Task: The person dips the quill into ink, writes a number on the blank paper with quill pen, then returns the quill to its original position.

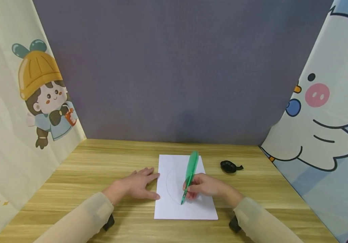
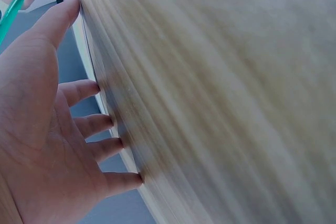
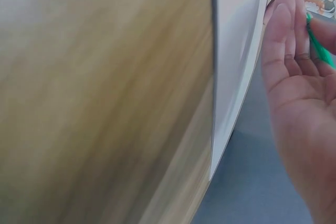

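Observation:
A white sheet of paper (image 1: pixel 167 211) lies on the wooden table, with a thin curved line drawn on its left half. My right hand (image 1: pixel 202 185) pinches a green feather-topped pen (image 1: pixel 192 165) over the sheet, the pen tilted with its tip down at the lower end of the curve. In the right wrist view the green pen (image 3: pixel 316 43) shows behind the fingers. My left hand (image 1: pixel 138 185) lies spread at the sheet's left edge, thumb and a fingertip touching the paper. The left wrist view shows the left hand's (image 2: pixel 47 129) fingertips down on the surface.
A small black object with a short tail (image 1: pixel 229 167), its kind unclear, sits on the table (image 1: pixel 125 152) right of the paper. A dark grey panel (image 1: pixel 177 74) stands at the back. Printed cartoon curtains (image 1: pixel 3 101) flank both sides.

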### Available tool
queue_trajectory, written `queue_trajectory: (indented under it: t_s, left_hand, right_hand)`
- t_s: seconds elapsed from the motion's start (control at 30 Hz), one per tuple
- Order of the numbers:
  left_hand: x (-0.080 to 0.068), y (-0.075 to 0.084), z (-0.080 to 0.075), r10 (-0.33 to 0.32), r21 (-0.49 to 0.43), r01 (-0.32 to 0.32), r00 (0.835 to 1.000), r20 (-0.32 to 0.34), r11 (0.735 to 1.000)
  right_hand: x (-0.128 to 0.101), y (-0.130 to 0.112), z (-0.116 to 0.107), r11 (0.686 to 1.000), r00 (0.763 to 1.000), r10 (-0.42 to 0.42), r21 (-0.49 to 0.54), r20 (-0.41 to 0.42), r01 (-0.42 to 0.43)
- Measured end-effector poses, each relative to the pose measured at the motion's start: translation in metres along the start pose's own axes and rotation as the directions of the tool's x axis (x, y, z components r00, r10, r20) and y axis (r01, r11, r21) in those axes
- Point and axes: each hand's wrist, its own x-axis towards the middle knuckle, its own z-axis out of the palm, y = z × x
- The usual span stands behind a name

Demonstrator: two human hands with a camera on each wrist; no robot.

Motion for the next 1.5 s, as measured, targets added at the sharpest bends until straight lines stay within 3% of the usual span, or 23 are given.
queue_trajectory:
  t_s: [0.83,1.5]
  left_hand:
    - [0.001,-0.001,0.001,-0.004,-0.007,0.004,1.000,0.003,1.000]
    - [0.004,-0.001,0.002,-0.004,-0.017,0.004,1.000,-0.004,1.000]
  right_hand:
    - [-0.027,0.010,-0.013,0.999,1.000,0.014,0.040,-0.009,-0.014]
    - [-0.046,0.021,-0.032,1.000,0.998,0.025,-0.012,-0.050,-0.026]
